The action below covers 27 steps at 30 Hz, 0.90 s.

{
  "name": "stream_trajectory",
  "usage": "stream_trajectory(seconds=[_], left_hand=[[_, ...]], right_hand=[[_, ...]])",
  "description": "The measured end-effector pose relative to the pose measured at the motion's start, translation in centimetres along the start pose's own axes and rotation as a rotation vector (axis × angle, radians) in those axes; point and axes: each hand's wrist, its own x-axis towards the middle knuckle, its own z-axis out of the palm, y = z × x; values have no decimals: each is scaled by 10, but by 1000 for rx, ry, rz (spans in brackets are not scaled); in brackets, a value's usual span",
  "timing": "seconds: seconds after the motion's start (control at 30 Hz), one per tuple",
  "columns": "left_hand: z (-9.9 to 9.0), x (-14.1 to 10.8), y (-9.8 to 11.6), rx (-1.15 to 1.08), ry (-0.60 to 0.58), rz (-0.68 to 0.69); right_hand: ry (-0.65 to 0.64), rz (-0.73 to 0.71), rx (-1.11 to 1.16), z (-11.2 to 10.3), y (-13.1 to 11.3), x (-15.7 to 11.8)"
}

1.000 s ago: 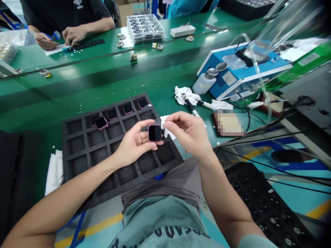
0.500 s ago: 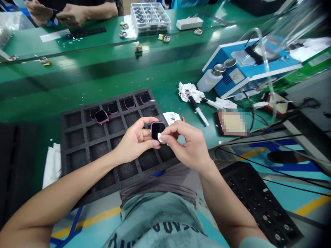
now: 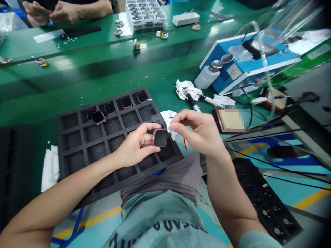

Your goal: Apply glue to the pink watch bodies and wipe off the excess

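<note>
My left hand [image 3: 138, 143] grips a smartwatch case [image 3: 160, 137] by its edges. It has a dark screen and a purple frame, and no strap shows. Just right of the watch, my right hand [image 3: 198, 131] pinches a small white wad of tissue [image 3: 173, 133], apart from the screen. Below both hands lies a black foam tray [image 3: 73, 136] with square compartments. Several similar watch cases sit along its far row, and one, a purple watch case [image 3: 98, 117], rests tilted over a divider. A white sheet with dark marks [image 3: 167, 116] lies beyond my right fingers.
At the right stand a white pump bottle [image 3: 207, 77] and a blue machine [image 3: 226, 81]. Crumpled tissue [image 3: 186, 89], a syringe [image 3: 192, 101] and a brown-edged box [image 3: 230, 120] lie closer. A co-worker's hands [image 3: 63, 12] and a clear divided box [image 3: 146, 17] are across the bench.
My right hand has drawn back to the right, taking the white wad off the screen. The watch in my left hand has shifted slightly right and down and turned a little.
</note>
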Motion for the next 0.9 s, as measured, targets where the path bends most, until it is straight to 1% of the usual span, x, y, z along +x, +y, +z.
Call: stream_trajectory(seconds=[0.1,0.2,0.3,0.4,0.47,0.53,0.63,0.7,0.8,0.9], left_hand=[[-1,0,-6,103,-20,13],[-2,0,-9,162,-7,-4],[-3,2,-8,119,62,-67],[-3,4,-4,25,100,-117],[-3,4,0,-40,103,-125],[-2,4,4,-93,115,-112],[-2,3,11,-118,139,-66],[-2,2,13,-111,146,-42],[-2,2,13,-104,147,-20],[-4,1,11,-98,139,3]], right_hand=[[-135,-16,-90,9,-4,2],[-187,-81,-169,23,-4,4],[-224,-166,-276,33,-6,0],[-232,-220,-340,34,-8,-11],[-211,-262,-370,28,-6,-18],[-149,-279,-443,17,1,-24],[-11,-227,-576,-3,13,-29],[56,-188,-590,-13,18,-30],[102,-187,-524,-19,15,-31],[77,-191,-473,-15,6,-32]])
